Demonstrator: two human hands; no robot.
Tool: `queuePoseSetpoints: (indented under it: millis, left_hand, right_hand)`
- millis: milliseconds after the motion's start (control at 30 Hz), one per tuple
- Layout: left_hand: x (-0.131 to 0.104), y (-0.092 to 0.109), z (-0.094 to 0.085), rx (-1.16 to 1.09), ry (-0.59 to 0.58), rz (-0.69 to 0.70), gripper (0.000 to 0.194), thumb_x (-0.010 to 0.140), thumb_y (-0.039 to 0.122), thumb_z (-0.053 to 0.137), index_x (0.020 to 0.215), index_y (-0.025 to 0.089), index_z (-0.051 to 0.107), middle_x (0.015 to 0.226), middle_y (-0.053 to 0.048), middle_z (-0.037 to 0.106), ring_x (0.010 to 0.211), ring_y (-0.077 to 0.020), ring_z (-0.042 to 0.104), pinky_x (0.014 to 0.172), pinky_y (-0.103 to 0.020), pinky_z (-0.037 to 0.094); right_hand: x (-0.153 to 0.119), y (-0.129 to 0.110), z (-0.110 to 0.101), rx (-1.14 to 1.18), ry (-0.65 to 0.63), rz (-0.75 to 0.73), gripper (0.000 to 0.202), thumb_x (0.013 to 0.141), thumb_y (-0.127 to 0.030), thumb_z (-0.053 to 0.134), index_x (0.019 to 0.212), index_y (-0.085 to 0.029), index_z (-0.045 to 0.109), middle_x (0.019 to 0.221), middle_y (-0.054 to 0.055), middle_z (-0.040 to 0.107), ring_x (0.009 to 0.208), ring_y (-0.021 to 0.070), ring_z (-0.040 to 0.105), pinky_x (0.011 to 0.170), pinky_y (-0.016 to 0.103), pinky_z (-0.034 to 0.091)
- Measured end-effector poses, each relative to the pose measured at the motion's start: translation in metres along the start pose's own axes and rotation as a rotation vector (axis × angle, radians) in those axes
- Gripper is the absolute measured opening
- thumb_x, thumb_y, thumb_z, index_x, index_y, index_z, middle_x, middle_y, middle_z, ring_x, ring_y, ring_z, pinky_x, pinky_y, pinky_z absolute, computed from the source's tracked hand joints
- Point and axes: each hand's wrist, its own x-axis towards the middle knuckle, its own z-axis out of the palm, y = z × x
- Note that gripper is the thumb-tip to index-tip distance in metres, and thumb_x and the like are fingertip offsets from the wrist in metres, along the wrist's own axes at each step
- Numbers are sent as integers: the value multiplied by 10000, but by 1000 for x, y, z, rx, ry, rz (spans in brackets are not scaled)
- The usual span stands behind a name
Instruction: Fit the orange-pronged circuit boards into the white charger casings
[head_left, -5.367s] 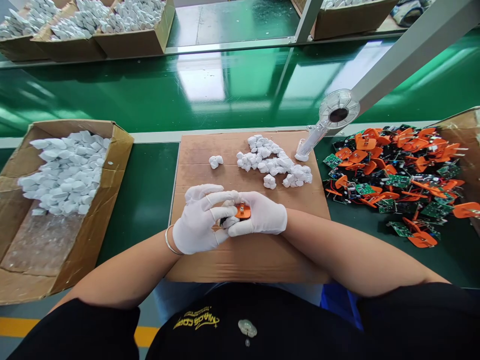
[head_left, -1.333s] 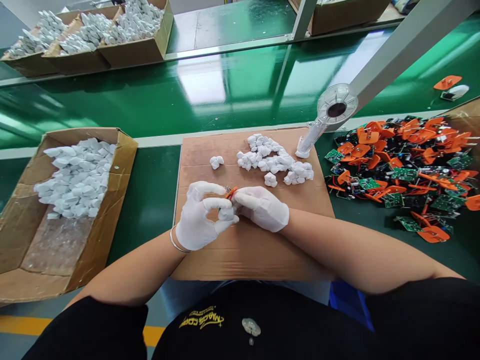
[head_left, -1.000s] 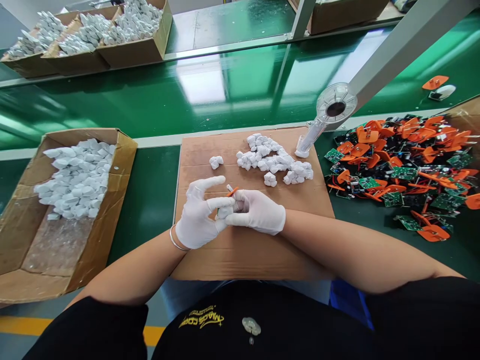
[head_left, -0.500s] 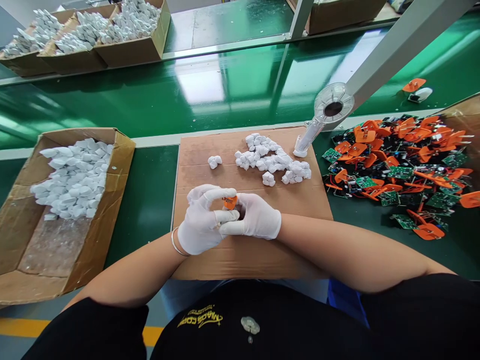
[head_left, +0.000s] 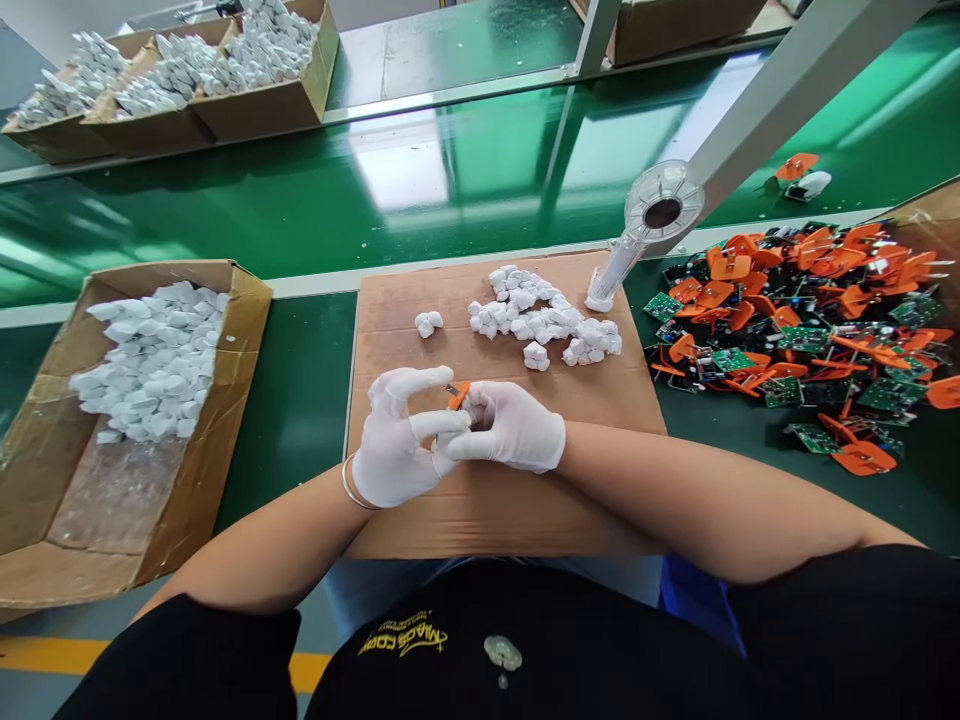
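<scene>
Both my hands wear white gloves and meet over the cardboard sheet [head_left: 420, 530]. A small orange plastic piece [head_left: 459, 396] with metal prongs sits between them. My right hand [head_left: 517, 428] pinches it from the right, its fingertips partly hidden. My left hand [head_left: 401, 440] curls around it from the left, with index finger and thumb on either side and the thumb against the right fingers. Whatever lies under the fingertips is hidden. Beyond the hands, white clustered pieces [head_left: 532, 318] lie on the cardboard, with a single cluster [head_left: 428, 323] off to the left.
An open carton [head_left: 247, 330] of white pieces stands at left. To the right is a heap of orange parts with green circuit boards [head_left: 802, 340]. A clear handheld fan [head_left: 664, 205] leans by the slanted post [head_left: 780, 110]. Further cartons [head_left: 262, 105] stand on the back shelf.
The orange piece has turned, so its metal prongs now show at upper left. My left hand has shifted slightly left and its index finger and thumb have spread a little. The view moved slightly.
</scene>
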Motion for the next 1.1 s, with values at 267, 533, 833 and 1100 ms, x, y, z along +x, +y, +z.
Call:
queuePoseSetpoints:
  millis: [267, 533, 833, 1100]
  left_hand:
    - [-4, -3, -6, -71, 50, -88, 313, 769, 300, 843, 931, 254, 578, 1221, -56, 617, 1082, -225, 644, 893, -414, 584]
    - [4, -8, -13, -322, -233, -66, 399, 865, 255, 736, 1243, 276, 611, 1369, -149, 589, 1225, -298, 610, 989, -534, 541]
    - [4, -4, -11, -141, -158, -49, 548, 825, 475, 784, 1301, 277, 600, 1323, -127, 654, 1161, -289, 634, 1006, -502, 529]
    - [6, -13, -4, -20, -38, 78, 344, 817, 301, 795, 1123, 331, 639, 1022, 11, 764, 940, -193, 694, 866, -384, 579]
  right_hand:
    - [5, 2, -6, 266, -98, -62, 627, 584, -639, 882, 916, -182, 613, 741, -3, 644, 651, 146, 567, 662, 312, 482]
    - [9, -6, -23, 312, -309, 69, 383, 736, -457, 848, 849, -131, 682, 799, 38, 667, 761, 165, 616, 744, 313, 482]
    - [9, -2, -19, 140, -293, -24, 392, 788, -448, 812, 924, -118, 651, 746, -1, 626, 698, 119, 537, 690, 278, 435]
    - [4, -1, -15, 126, -199, -28, 363, 767, -421, 824, 829, -135, 609, 711, -15, 598, 662, 105, 509, 669, 273, 422]
